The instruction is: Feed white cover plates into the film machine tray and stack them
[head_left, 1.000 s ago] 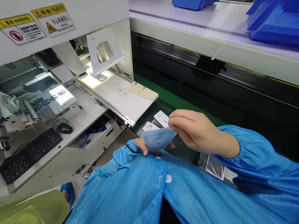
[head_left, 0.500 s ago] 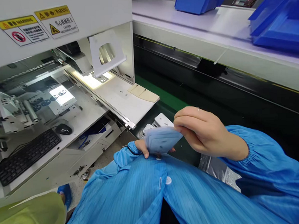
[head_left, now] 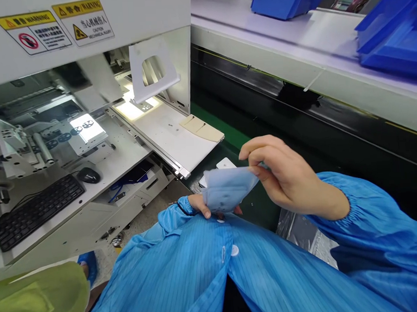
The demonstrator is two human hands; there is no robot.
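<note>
Close to my body, my left hand (head_left: 200, 206) grips a small stack of pale blue, translucent film sheets (head_left: 226, 190), its thumb in front and fingertips showing past the far edge. Small dark marks show through the film. My right hand (head_left: 283, 177) pinches the upper right corner of the top sheet between thumb and fingers and holds it raised. Behind the sheets, partly hidden, white cards (head_left: 225, 163) lie on the dark green surface.
A white machine (head_left: 145, 19) with a lit platform (head_left: 180, 143) stands ahead on the left. Its shelf holds a keyboard (head_left: 39, 206) and mouse (head_left: 88, 175). Blue bins (head_left: 277, 1) sit on the white shelf at right. A person's yellow-green garment (head_left: 41, 295) shows at lower left.
My right hand has risen slightly, pulling the sheet's corner higher. The left hand keeps its grip. Inside the machine, a pale block has shifted left, and the view has moved slightly.
</note>
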